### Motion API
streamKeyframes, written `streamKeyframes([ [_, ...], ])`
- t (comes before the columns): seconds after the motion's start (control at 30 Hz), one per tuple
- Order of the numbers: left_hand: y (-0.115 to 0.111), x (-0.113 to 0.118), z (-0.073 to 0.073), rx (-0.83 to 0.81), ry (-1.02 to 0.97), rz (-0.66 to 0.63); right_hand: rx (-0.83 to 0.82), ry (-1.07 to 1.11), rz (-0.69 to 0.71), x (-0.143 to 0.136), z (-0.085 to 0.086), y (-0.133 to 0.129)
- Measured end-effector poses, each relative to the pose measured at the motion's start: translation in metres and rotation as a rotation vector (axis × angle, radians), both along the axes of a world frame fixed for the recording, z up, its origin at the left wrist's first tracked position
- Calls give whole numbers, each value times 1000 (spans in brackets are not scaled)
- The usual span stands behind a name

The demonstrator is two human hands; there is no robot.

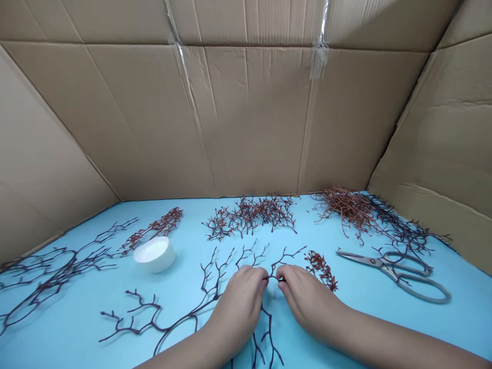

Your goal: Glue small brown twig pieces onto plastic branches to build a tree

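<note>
A dark brown branch point(189, 314), almost purple in places, lies on the light blue worktop point(88, 312) at the lower centre of the frame. It is thin and matt, with a gently curved stem that divides into crooked, knobbly shoots; several bend at sharp angles and end in small forks. One spray reaches toward the lower left, others fan upward near the centre, and more dangle below the hands at the bottom edge.

The left hand point(244, 292), at the lower centre, has its fingers pinched on a thin dark twig point(273, 277). The right hand point(305, 294), just beside it, pinches the same twig, leaving a short length bare between them. The hands cover the joints, so I cannot tell for certain whether this twig grows from the branch. Small reddish pieces point(322, 269) lie just beyond the right hand.
</note>
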State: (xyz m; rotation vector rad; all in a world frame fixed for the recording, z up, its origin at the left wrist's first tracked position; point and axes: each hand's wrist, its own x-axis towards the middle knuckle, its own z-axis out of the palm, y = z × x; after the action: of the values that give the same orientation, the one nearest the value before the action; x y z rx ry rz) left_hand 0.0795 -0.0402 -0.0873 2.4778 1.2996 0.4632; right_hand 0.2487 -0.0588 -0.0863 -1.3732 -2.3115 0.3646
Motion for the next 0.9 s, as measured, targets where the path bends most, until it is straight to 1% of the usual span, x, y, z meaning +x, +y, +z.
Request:
streamKeyframes([
  [0.07, 4, -1, -3, -45, 21, -37, -62, -10, -28, 1, 0, -1],
  [0.17, 9, -7, -9, 9, 216, -180, -108, -105, -6, 2, -8, -3],
  [0.23, 12, -11, -11, 64, 324, -327, -88, -133, 51, 1, -15, -5],
  [0.27, 13, -12, -11, 79, 346, -400, -69, -132, 83, 1, -18, -5],
  [0.3, 14, -12, -10, 87, 350, -461, -48, -120, 116, 0, -21, -5],
  [0.37, 15, -12, -7, 91, 331, -538, -12, -65, 168, 0, -25, -3],
  [0.43, 16, -11, -4, 100, 305, -569, 8, 12, 221, 1, -25, -1],
  [0.5, 16, -13, -6, 116, 274, -574, 36, 91, 272, 8, -24, 0],
  [0.53, 17, -16, -8, 123, 255, -566, 59, 130, 265, 13, -23, -1],
  [0.57, 17, -19, -10, 133, 231, -551, 88, 163, 228, 19, -22, -2],
  [0.63, 19, -28, -16, 149, 182, -521, 150, 198, 95, 32, -19, -5],
  [0.67, 20, -31, -19, 163, 171, -513, 170, 183, 57, 37, -17, -7],
  [0.7, 21, -34, -20, 167, 184, -513, 191, 169, 69, 40, -16, -9],
  [0.73, 21, -35, -19, 168, 211, -515, 202, 155, 124, 42, -14, -9],
  [0.8, 21, -33, -16, 167, 280, -523, 236, 126, 163, 39, -10, -8],
  [0.9, 19, -26, -10, 198, 347, -567, 265, 5, 100, 26, -7, -2],
])
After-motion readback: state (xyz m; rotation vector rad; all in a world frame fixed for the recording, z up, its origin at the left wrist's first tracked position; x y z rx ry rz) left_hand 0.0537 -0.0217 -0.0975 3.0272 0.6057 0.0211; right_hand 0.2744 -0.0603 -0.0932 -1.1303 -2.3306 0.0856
